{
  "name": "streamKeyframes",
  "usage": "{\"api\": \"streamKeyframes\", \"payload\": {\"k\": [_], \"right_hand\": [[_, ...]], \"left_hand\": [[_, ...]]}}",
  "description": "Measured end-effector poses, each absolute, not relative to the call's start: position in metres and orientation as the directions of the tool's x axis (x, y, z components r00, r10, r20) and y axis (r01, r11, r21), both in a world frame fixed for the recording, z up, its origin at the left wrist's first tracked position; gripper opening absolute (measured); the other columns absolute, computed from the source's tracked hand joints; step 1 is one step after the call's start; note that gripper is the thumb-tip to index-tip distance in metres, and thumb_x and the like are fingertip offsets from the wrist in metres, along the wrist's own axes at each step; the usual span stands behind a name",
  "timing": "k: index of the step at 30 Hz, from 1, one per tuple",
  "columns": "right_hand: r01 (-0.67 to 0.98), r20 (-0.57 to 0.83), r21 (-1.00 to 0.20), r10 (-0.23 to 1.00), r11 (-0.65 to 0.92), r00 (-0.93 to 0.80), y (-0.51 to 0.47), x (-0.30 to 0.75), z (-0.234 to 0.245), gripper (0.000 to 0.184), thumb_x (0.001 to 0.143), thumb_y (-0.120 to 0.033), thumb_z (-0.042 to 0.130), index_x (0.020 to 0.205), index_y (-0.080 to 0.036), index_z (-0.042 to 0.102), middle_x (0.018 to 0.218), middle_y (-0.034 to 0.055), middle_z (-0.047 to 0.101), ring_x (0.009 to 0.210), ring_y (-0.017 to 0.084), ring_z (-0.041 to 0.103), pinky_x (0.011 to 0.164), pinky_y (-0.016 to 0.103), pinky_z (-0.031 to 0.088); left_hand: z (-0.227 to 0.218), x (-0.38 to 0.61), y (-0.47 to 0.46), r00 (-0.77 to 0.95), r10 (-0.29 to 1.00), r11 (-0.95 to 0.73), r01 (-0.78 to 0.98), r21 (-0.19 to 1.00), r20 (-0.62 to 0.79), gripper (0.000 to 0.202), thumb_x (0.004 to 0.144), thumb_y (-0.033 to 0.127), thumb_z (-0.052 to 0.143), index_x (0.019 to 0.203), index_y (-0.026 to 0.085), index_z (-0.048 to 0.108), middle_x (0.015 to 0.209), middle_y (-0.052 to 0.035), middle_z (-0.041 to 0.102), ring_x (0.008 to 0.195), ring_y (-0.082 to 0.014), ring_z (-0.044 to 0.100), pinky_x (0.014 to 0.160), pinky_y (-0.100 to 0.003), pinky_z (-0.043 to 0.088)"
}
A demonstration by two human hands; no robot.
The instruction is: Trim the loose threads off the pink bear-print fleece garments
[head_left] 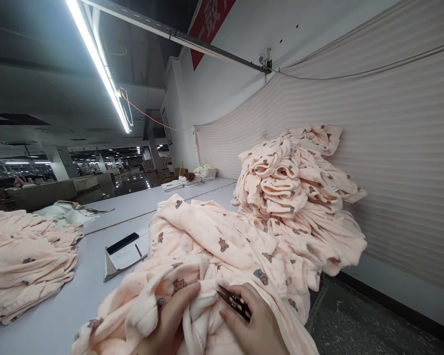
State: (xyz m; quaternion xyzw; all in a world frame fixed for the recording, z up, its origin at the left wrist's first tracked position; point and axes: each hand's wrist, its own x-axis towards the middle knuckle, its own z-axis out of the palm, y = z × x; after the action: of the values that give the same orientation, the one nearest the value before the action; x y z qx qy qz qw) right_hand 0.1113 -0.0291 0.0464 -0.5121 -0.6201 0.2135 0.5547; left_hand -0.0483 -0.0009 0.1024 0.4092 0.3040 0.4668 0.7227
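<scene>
A pale pink fleece garment [240, 241] printed with small brown bears lies bunched in front of me on the table. My left hand [173, 315] is closed on a fold of it, thumb on top near a white edge. In my right hand [255, 320] is a pair of dark thread snips [235, 303], held between thumb and fingers. The snips' pointed tips meet the white edge of the fleece, close to my left thumb. Whether a thread lies between the blades is too small to tell.
A tall pile of the same fleece garments [296, 182] stands at the right by the curtained wall. More fleece [25, 261] lies at the left. A notepad [128, 254] with a phone [123, 243] and pen [139, 252] rests on the table [92, 291]. Folded stacks [205, 172] sit farther back.
</scene>
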Motion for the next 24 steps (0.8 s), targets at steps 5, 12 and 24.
{"api": "streamKeyframes", "payload": {"k": [5,12,24], "right_hand": [[0.637,0.613,-0.647,0.783,0.419,0.108,-0.039,0.109,0.053,0.022,0.086,-0.03,0.051,0.1,-0.027,0.067,0.084,0.0026,0.067,0.075,0.021,0.065,0.064,0.028,0.046],[0.553,0.576,-0.717,0.808,0.425,0.127,-0.036,0.115,0.048,0.022,0.087,-0.034,0.053,0.103,-0.028,0.067,0.086,0.0021,0.068,0.076,0.019,0.067,0.065,0.024,0.048],[0.828,0.697,-0.439,0.714,0.349,0.069,-0.043,0.093,0.034,0.02,0.089,-0.029,0.045,0.094,-0.025,0.064,0.078,0.004,0.066,0.063,0.021,0.063,0.056,0.028,0.041]], "left_hand": [[0.102,-0.049,-0.002,0.396,0.918,0.185,-0.356,0.916,-0.031,0.032,0.079,0.03,0.056,0.101,0.011,0.07,0.099,-0.0103,0.075,0.116,-0.032,0.057,0.101,-0.044,0.045],[0.107,-0.046,-0.005,0.409,0.91,0.24,-0.376,0.895,-0.072,0.034,0.076,0.031,0.061,0.103,0.013,0.069,0.098,-0.0113,0.075,0.114,-0.0351,0.058,0.099,-0.049,0.045],[0.098,-0.04,-0.009,0.4,0.91,0.23,-0.268,0.935,-0.109,0.044,0.078,0.043,0.056,0.108,0.013,0.066,0.093,-0.0131,0.074,0.098,-0.0328,0.067,0.083,-0.045,0.053]]}}
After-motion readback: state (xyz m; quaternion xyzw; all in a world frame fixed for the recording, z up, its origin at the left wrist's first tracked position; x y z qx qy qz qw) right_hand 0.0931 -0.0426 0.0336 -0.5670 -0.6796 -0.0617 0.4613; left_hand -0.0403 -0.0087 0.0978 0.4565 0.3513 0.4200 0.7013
